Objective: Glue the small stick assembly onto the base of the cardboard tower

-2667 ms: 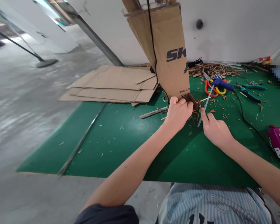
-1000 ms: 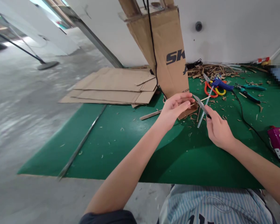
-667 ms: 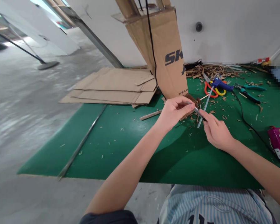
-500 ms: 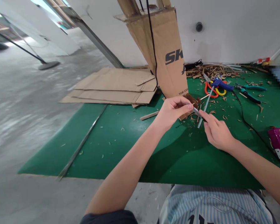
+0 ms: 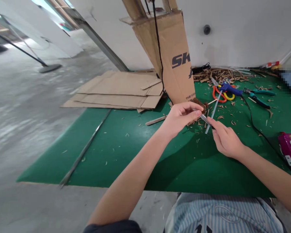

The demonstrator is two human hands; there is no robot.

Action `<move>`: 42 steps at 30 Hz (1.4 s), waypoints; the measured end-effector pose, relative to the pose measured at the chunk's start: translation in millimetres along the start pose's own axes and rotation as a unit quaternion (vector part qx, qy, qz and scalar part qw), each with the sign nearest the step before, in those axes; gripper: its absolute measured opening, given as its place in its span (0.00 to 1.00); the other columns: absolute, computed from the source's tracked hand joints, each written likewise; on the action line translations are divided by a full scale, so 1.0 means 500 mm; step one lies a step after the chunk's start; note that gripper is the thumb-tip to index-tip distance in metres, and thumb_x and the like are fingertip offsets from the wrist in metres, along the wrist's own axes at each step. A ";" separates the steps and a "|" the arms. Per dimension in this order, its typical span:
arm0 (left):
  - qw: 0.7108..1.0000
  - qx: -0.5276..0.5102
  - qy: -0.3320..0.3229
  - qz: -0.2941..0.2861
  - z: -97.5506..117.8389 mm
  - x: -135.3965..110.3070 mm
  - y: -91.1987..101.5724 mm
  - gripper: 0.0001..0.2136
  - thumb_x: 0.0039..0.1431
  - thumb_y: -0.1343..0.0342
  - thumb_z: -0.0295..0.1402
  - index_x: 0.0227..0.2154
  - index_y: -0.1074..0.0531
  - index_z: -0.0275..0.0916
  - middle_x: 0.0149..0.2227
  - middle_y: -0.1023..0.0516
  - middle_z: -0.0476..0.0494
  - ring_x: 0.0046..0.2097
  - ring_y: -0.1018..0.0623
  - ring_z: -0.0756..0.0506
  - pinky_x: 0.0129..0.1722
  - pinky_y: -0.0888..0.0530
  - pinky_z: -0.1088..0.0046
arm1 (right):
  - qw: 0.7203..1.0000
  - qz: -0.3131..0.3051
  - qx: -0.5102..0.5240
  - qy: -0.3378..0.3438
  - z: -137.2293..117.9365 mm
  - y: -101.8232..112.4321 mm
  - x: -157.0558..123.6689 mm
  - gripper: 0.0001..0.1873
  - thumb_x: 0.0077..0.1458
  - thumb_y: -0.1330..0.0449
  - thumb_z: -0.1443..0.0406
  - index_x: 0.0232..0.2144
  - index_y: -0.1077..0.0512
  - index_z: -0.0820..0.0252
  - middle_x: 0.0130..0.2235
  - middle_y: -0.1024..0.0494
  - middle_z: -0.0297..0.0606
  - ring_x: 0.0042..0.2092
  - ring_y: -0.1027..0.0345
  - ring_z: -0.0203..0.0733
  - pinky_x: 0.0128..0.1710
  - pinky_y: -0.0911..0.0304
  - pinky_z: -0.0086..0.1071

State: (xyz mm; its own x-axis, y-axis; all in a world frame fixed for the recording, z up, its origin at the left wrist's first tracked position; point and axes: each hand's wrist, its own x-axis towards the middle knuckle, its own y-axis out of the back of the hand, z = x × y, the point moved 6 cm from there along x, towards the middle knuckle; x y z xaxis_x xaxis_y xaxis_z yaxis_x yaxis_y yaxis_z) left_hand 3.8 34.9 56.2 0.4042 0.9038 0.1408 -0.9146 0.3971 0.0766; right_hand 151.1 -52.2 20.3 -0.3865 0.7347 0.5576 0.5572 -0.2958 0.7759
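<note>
Over the green table, my right hand is closed around the dark handle of a slim knife. Its grey blade points up and left toward my left hand. The fingers of that left hand are pinched together at the blade's far end; whatever small piece they hold is mostly hidden. Just behind them stands a tall cardboard form with printed letters and a ragged brown lower edge. A translucent glue stick extends from a blue glue gun close to my right hand.
Orange-and-yellow-handled scissors and teal pliers lie at the right. Cardboard scraps are heaped against the wall. Flat cardboard sheets lie left, near a metal strip. A magenta power box sits at the right edge.
My left hand has shifted very slightly right and down, its index finger curling further over the blade's end. My right hand holds the knife almost where it was.
</note>
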 end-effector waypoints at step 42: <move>0.967 0.236 -0.072 -0.059 0.044 -0.013 0.029 0.08 0.56 0.39 0.32 0.39 0.21 0.38 0.34 0.17 0.43 0.36 0.19 0.47 0.34 0.24 0.75 | 0.979 -0.014 -0.176 0.105 0.018 0.030 0.010 0.25 0.62 0.52 0.72 0.60 0.31 0.60 0.33 0.26 0.34 0.23 0.46 0.32 0.23 0.51 0.30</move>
State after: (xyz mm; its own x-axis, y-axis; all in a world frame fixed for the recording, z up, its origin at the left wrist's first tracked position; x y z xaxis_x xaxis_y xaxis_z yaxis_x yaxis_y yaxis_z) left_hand -11.6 31.1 78.1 0.5348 0.8111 0.2369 -0.7671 0.3484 0.5387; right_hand 164.0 -47.4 32.0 -0.5601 0.6149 0.5551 0.2718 -0.4965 0.8244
